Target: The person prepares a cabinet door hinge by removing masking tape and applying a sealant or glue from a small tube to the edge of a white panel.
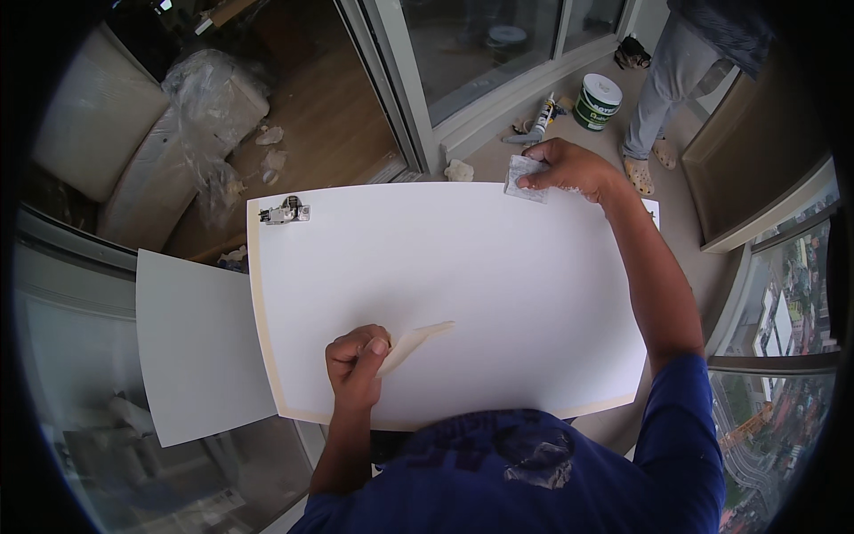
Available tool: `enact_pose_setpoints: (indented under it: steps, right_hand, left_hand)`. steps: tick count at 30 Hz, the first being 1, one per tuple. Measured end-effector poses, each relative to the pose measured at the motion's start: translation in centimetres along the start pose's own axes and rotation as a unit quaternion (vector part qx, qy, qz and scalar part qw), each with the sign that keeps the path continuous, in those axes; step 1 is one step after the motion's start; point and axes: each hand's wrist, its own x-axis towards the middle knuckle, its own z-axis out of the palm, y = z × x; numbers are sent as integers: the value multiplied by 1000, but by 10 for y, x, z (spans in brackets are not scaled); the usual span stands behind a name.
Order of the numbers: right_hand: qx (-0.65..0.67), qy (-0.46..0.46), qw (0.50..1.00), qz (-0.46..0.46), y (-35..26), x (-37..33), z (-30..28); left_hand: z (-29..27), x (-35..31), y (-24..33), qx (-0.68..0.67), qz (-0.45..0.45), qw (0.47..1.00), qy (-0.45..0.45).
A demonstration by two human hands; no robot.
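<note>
A white door panel lies flat in front of me, with a metal cabinet hinge at its far left corner. Tan tape runs along its left and near edges. My left hand is closed over the near left part of the panel, gripping a crumpled strip of masking tape that trails off to the right. At the panel's far edge, my right hand pinches a flat greyish-white block between thumb and fingers; its exact kind is unclear. Whitish dust marks the right wrist.
A second white panel stands at the left. Beyond the far edge are a green-and-white bucket, a caulking gun and a crumpled lump. Another person's legs stand far right, near a brown board. Plastic-wrapped furniture sits far left.
</note>
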Motion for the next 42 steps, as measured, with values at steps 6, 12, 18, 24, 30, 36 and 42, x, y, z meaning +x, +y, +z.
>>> enact_pose_setpoints:
  steps: [6, 12, 18, 24, 30, 36, 42]
  right_hand:
    - [8, -32, 999, -26, -44, 42, 57]
    - [0, -60, 996, -73, -104, 107, 131]
    - [27, -128, 986, -102, -112, 116, 134]
    - [-48, -123, 991, -31, -57, 65, 55]
    - [-172, -28, 984, 31, -17, 0, -13]
    - [-389, -36, 918, 68, -10, -38, -66]
    - [-411, 117, 903, 37, -16, -79, -58]
  left_hand:
    - [-5, 1, -15, 65, 52, 995, -57]
    - [2, 2, -14, 195, 83, 974, -83]
    - [7, -2, -12, 206, 88, 971, -82]
    - [4, -5, -15, 190, 99, 973, -84]
    - [-6, -1, -16, 168, 107, 973, -113]
    - [-10, 3, -20, 154, 122, 973, -123]
    - [-12, 0, -21, 166, 126, 971, -117]
